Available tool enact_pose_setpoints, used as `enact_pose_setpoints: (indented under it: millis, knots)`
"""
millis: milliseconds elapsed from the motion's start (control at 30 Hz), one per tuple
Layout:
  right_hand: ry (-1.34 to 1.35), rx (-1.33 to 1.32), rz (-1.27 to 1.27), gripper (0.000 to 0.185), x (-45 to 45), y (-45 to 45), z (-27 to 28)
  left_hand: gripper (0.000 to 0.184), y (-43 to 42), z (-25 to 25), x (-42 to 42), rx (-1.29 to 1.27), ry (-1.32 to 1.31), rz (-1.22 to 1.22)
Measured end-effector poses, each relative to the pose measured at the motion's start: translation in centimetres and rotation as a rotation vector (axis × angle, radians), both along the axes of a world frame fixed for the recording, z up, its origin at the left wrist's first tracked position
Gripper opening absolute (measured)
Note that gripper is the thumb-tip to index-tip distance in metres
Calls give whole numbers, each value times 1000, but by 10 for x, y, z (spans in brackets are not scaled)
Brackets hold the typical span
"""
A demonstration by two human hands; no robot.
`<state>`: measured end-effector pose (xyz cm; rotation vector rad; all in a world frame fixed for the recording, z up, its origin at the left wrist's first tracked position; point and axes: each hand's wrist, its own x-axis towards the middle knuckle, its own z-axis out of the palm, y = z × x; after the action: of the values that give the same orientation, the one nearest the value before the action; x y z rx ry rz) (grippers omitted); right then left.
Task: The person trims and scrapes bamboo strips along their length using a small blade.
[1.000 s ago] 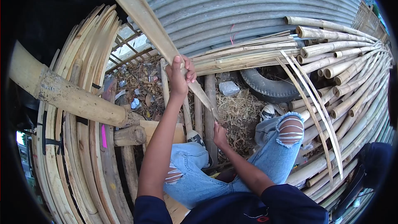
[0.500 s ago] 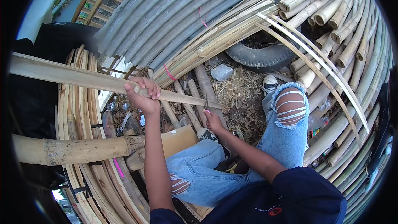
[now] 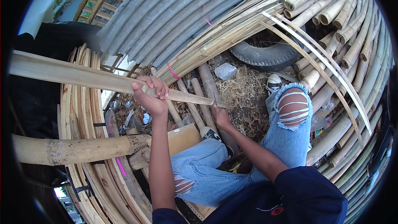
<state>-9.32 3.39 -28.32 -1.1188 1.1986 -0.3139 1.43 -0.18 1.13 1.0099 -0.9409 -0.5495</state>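
A long split bamboo strip (image 3: 74,73) slants across from the left edge toward the middle, its far end narrower. My left hand (image 3: 152,93) is closed round it, fingers over the upper edge and thumb along the near side. Closer to the strip's tip, my right hand (image 3: 222,118) is closed on a knife (image 3: 214,102). Only a short dark piece of the blade shows, right against the strip; my fingers hide the handle. Below the strip are my legs in torn blue jeans (image 3: 215,170).
A thick bamboo pole (image 3: 83,150) lies across the left, over stacked slats (image 3: 89,191). Ahead are corrugated sheets (image 3: 166,12), a bundle of bamboo strips (image 3: 224,37) and a tyre (image 3: 267,56). Bamboo poles (image 3: 331,12) are piled at right; two thin curved strips (image 3: 319,54) lean there.
My right hand and the knife have moved slightly up and right, toward the strip's tip. My left hand keeps its hold, while the whole view has shifted a little.
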Motion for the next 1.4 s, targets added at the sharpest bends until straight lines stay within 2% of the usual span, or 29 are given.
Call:
enact_pose_setpoints:
  millis: [33, 100, 133, 167, 233, 267, 333, 400, 467, 567, 600, 667, 700, 733, 833, 867, 933, 967, 1000, 1033, 1100, 1133, 1167, 1200, 1267, 1300, 1333, 1367, 1400]
  knots:
    - [107, 75, 77, 63, -10, -6, -30, 50, 0, -1, 1, 10, 12, 2]
    - [80, 108, 20, 64, -4, -3, -56, 49, -3, 1, -1, 25, 13, -5]
    - [65, 152, -31, 65, -4, -1, -38, 50, -4, 3, -7, 25, -1, -10]
    - [-32, -27, -78, 60, 4, 7, -18, 50, -3, 2, -10, 24, -9, -11]
    - [-292, -235, -164, 53, 15, 13, 65, 50, -3, -1, -8, 25, 3, -13]
    - [-287, -232, -155, 53, 17, 14, 88, 50, -2, -2, -6, 21, 9, -20]
    - [-507, -173, -132, 47, 20, 11, 113, 51, 0, -3, -3, 24, 1, -24]
    - [-425, -272, -80, 50, 7, -1, 101, 51, -1, -2, 2, 24, 14, -47]
    - [-119, -118, -1, 54, 0, -14, 60, 51, 1, -4, 11, 18, 24, -45]
    - [-195, -136, -112, 59, 14, -9, -14, 51, 0, -3, 17, 14, 28, -47]
    - [-195, -128, -116, 59, 14, -10, -3, 51, 1, -4, 17, 19, 28, -43]
    - [-139, -63, 50, 58, 11, -19, 45, 51, 2, -5, 18, 13, 34, -37]
    - [-311, -93, -1, 57, 17, -11, 56, 50, 1, -5, 19, -4, 38, -27]
    - [-308, -90, 1, 57, 17, -8, 70, 50, 2, -5, 20, -2, 41, -24]
    - [-307, -436, -38, 54, 4, -5, 98, 50, 3, -6, 19, -3, 25, -24]
    - [-308, -438, -39, 54, -6, -9, 81, 51, 2, -6, 18, -1, 37, -32]
    - [-94, -187, 128, 57, -21, -18, 20, 51, 2, -4, 15, -1, 45, -45]
    - [-98, -187, 123, 57, -15, -17, -5, 51, 1, -4, 11, 2, 38, -62]
    - [-73, -130, 17, 58, -6, -14, -29, 51, 0, -4, 8, 8, 30, -80]
    - [-47, -67, -85, 60, -1, -11, -34, 52, -2, -4, 4, 11, 18, -87]
    - [-113, 3, -59, 60, 8, -4, -30, 52, -2, -2, -5, 28, 3, -85]
    - [-175, 50, -30, 61, 10, -8, -16, 52, -4, -2, -7, 22, -9, -81]
    - [-210, 116, 34, 61, 2, -12, 31, 52, -4, -3, -4, 23, -5, -78]
    - [-204, 117, 37, 61, 0, -11, 47, 52, -2, -4, -1, 21, 6, -87]
    - [-224, -227, 21, 62, -3, -10, 61, 52, 0, -5, 4, 13, 24, -89]
    - [-185, -353, -23, 62, -4, -10, 42, 52, 1, -4, 6, 12, 15, -84]
    - [-184, -354, -17, 62, -9, -11, 9, 52, 2, -4, 7, 13, 4, -80]
    - [-46, -248, 41, 61, -16, -13, -29, 52, 1, -4, 8, 14, 18, -72]
    - [89, -144, 94, 61, -21, -20, -31, 52, 1, -4, 6, 9, 16, -74]
